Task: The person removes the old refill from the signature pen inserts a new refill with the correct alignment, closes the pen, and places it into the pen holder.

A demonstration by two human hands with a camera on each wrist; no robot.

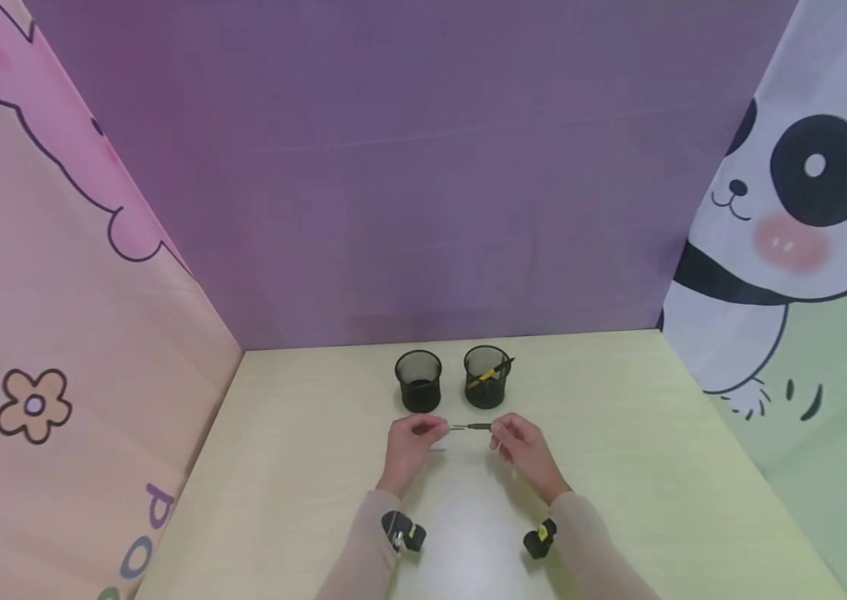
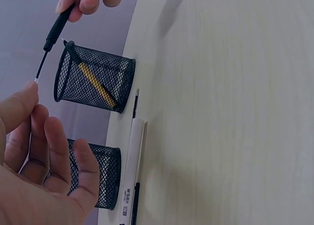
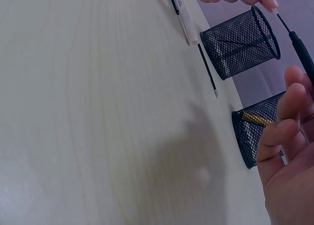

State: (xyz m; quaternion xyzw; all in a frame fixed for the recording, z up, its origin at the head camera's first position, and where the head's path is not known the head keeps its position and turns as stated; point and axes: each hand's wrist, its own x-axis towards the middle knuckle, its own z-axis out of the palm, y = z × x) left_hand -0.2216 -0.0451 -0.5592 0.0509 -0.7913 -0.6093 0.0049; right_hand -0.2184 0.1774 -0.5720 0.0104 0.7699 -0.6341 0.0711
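My right hand (image 1: 527, 454) holds the black handle of a slim screwdriver (image 2: 58, 31) between thumb and fingertips. At its other end, my left hand (image 1: 412, 446) pinches the thin shaft near the silver tip with thumb and index finger, the other fingers loosely bent. The tool lies roughly level between both hands, above the table. Below them, a white pen barrel (image 2: 130, 171) with a black clip rests on the wood. A dark pen refill (image 3: 207, 70) lies along it, its metal point extending past the barrel's end.
Two black mesh pen holders stand just beyond the hands. The left holder (image 1: 420, 398) is nearer my left hand; the right holder (image 1: 486, 398) has a yellow-and-black slim tool (image 2: 95, 82) leaning in it. A purple backdrop (image 1: 423, 208) rises behind the pale table (image 1: 281, 467).
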